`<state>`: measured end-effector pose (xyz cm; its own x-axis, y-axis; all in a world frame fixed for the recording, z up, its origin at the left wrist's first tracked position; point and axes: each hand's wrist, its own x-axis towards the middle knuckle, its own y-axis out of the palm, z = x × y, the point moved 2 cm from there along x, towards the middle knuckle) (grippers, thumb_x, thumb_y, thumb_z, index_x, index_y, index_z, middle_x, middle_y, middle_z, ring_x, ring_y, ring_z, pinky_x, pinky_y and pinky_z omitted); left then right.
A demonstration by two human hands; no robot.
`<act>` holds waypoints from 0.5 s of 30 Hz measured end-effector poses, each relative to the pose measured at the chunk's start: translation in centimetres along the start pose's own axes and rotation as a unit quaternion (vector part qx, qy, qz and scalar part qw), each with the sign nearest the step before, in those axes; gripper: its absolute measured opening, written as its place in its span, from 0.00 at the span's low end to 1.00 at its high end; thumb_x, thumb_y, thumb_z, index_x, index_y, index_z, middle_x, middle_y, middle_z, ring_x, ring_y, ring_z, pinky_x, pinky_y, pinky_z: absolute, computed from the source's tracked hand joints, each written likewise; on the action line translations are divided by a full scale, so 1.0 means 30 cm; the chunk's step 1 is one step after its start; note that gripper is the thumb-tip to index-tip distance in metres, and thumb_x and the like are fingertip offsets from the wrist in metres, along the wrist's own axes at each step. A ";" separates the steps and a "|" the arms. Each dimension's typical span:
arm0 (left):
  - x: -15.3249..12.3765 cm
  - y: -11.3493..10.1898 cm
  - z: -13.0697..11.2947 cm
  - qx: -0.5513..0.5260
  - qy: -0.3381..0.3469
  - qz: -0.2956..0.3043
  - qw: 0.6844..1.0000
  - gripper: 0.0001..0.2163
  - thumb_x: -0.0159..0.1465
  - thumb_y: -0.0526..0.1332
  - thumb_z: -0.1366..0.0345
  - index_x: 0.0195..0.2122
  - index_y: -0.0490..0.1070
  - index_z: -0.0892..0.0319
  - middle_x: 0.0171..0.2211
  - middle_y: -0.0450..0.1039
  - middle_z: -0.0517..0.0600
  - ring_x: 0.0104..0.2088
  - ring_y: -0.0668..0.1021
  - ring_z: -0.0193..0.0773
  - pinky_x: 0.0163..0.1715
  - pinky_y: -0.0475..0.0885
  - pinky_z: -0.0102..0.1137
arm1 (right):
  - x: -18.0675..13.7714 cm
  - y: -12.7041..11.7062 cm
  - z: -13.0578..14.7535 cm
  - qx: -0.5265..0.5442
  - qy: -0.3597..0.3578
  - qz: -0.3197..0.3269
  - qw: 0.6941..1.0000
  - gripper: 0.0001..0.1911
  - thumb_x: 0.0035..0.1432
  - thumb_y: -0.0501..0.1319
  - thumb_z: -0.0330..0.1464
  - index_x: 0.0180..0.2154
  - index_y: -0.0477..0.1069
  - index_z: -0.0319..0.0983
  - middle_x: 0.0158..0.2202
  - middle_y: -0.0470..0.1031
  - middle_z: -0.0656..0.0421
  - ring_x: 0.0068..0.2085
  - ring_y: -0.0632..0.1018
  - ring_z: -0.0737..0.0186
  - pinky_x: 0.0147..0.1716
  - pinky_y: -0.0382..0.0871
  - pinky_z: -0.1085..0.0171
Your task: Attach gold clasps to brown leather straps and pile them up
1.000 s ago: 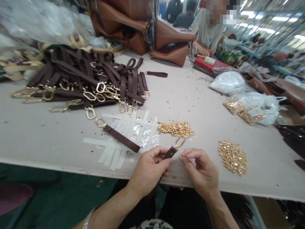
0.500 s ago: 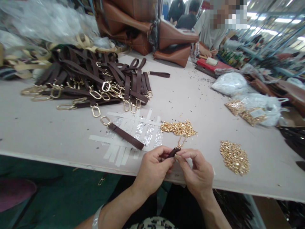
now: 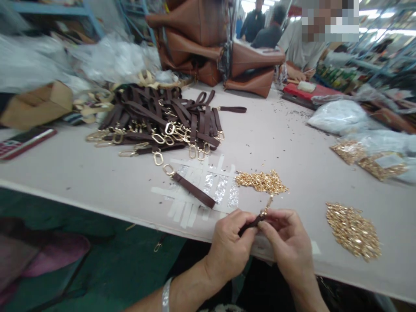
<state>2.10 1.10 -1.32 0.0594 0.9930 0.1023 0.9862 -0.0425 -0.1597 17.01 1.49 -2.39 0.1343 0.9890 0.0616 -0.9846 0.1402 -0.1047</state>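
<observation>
Over the table's front edge, my left hand [image 3: 231,245] is closed around a dark brown leather wrist strap [image 3: 251,224]. My right hand [image 3: 289,242] pinches the same strap near its gold clasp [image 3: 269,203], thumb against forefinger; any small part between those fingertips is hidden. Just beyond the clasp lies a heap of small gold metal pieces [image 3: 262,182]. A second heap of gold pieces [image 3: 352,230] is to the right of my right hand. One single brown strap with a gold ring [image 3: 195,190] rests on taped plastic to the left.
A big pile of brown straps with gold clasps [image 3: 162,117] covers the back left. Brown leather bags [image 3: 250,69] stand behind it. Plastic bags of gold parts [image 3: 383,162] lie at the right, a red-edged box [image 3: 27,143] at the far left. Across the table sits another person [image 3: 300,52].
The whole view has shifted left, so the table's things appear further right. Both my hands stay on the strap, whose gold clasp has turned edge-on.
</observation>
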 end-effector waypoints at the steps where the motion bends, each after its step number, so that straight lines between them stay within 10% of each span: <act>1: -0.001 0.003 -0.003 0.013 0.007 0.000 1.000 0.09 0.61 0.60 0.76 0.37 0.78 0.59 0.32 0.78 0.50 0.35 0.77 0.39 0.36 0.70 0.31 | -0.002 -0.004 -0.016 0.009 0.024 0.003 1.000 0.17 0.53 0.70 0.37 0.41 0.67 0.42 0.38 0.79 0.56 0.38 0.81 0.59 0.37 0.78 0.63; 8: -0.014 -0.044 -0.085 0.174 0.060 0.063 0.981 0.06 0.63 0.59 0.71 0.37 0.77 0.60 0.31 0.76 0.51 0.32 0.77 0.39 0.32 0.68 0.32 | -0.023 -0.093 -0.050 0.074 0.099 -0.022 0.992 0.22 0.45 0.74 0.39 0.42 0.71 0.44 0.36 0.81 0.56 0.36 0.81 0.58 0.35 0.79 0.64; 15: 0.106 -0.431 -0.038 0.435 -0.097 -0.105 0.889 0.22 0.66 0.55 0.52 0.58 0.68 0.55 0.26 0.76 0.48 0.27 0.78 0.45 0.29 0.65 0.33 | -0.137 -0.591 -0.028 -0.074 0.185 -0.055 0.978 0.19 0.32 0.76 0.40 0.31 0.80 0.44 0.33 0.81 0.47 0.34 0.82 0.41 0.32 0.80 0.52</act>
<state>-10.28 4.69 2.18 -0.2219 0.9731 0.0617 0.4742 0.1630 -0.8652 34.01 -5.02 -1.62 0.2978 0.9125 -0.2804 -0.9384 0.2258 -0.2618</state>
